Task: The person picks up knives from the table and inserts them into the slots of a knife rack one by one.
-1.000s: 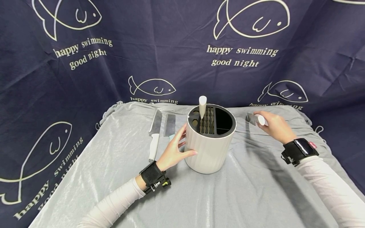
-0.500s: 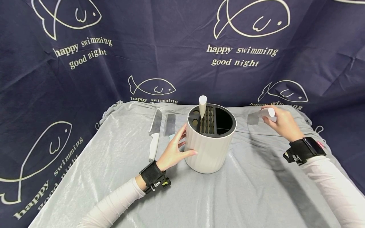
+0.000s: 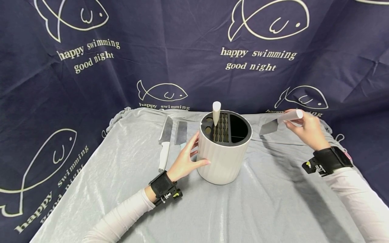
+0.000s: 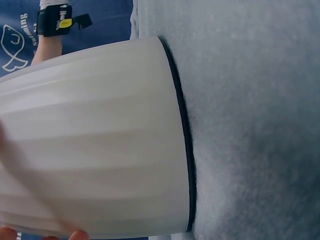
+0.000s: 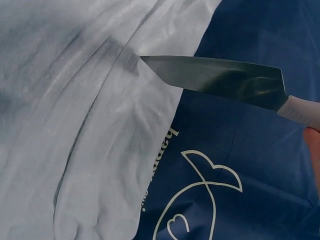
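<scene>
In the head view, a white ribbed knife holder (image 3: 223,162) with a black slotted top stands upright in the middle. My left hand (image 3: 186,160) holds its left side, thumb on the front, fingers round the far side. Its ribbed wall (image 4: 95,145) fills much of the left wrist view. My right hand (image 3: 311,130) grips a kitchen knife (image 3: 268,127) by its pale handle, to the right of the holder and apart from it. In the right wrist view the broad blade (image 5: 225,80) tapers to a point. A white handle (image 3: 216,113) sticks up from the holder's slots.
Left of the holder, a white-handled knife (image 3: 164,152) lies on the grey cloth (image 3: 121,175). Beside it lies a broad blade (image 3: 181,132), its light-blue handle mostly hidden by my left hand. A dark blue fish-print curtain (image 3: 194,50) hangs behind the table.
My right hand has moved right with the knife and turned it, so its blade now slants down to the left. My left hand and the holder have stayed put.
</scene>
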{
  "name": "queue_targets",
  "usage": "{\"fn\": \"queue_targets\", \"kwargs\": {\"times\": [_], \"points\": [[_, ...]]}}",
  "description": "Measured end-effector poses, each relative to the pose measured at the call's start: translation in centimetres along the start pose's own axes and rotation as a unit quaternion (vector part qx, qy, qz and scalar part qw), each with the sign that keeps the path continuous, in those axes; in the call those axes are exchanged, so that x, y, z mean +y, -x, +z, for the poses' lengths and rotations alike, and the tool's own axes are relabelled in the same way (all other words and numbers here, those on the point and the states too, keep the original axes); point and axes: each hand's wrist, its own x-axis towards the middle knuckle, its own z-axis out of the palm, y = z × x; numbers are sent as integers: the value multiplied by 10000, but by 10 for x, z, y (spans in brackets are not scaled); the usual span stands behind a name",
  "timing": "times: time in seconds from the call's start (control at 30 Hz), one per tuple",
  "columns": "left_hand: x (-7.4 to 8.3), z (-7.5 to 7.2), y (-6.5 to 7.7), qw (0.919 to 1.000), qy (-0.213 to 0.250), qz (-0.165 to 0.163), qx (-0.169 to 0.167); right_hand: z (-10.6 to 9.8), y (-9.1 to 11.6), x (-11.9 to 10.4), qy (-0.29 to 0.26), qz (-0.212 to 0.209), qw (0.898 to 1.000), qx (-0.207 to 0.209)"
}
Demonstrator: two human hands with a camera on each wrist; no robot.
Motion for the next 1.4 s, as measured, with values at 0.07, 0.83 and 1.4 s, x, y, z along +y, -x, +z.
{"fn": "queue_targets", "kwargs": {"times": [0.07,0.83,1.4], "points": [[0,0,0,10000,-1,17,5,-1,0,0,-94,146,9998,74],[0,0,0,10000,1,31,-9,-14,8,-1,-1546,1447,9761,486],[1,1,0,10000,77,22,19,-26,5,-5,-2646,2045,9352,1167]]}}
